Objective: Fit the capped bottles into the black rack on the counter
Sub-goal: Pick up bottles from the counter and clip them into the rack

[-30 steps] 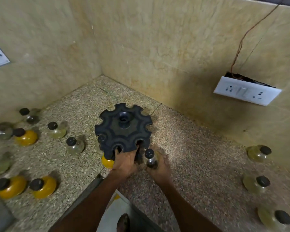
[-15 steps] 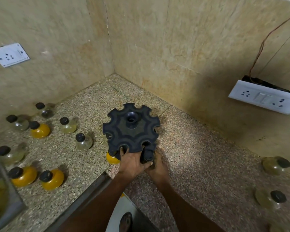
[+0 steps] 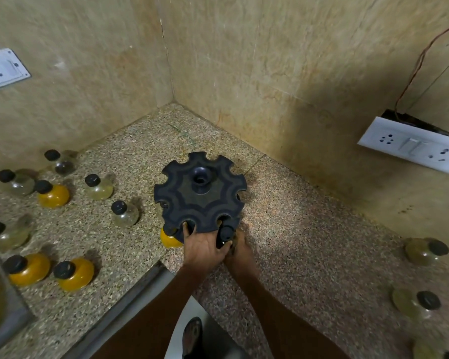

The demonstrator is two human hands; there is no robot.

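Observation:
The round black rack, with notches around its rim, stands on the speckled counter near the wall corner. My left hand grips the rack's near rim, a finger in one notch. My right hand holds a black-capped bottle whose neck sits in the near right notch; the bottle's body is hidden by my hands. A yellow bottle hangs in the near left notch. Loose capped bottles lie to the left, among them a clear one and an orange one.
Three more capped bottles stand at the far right of the counter. Wall sockets are at the left and the right. The counter's front edge runs diagonally below my arms.
My right hand has pushed the bottle from just outside the rack into the near right notch. The camera view has shifted, so the scene sits further right and larger.

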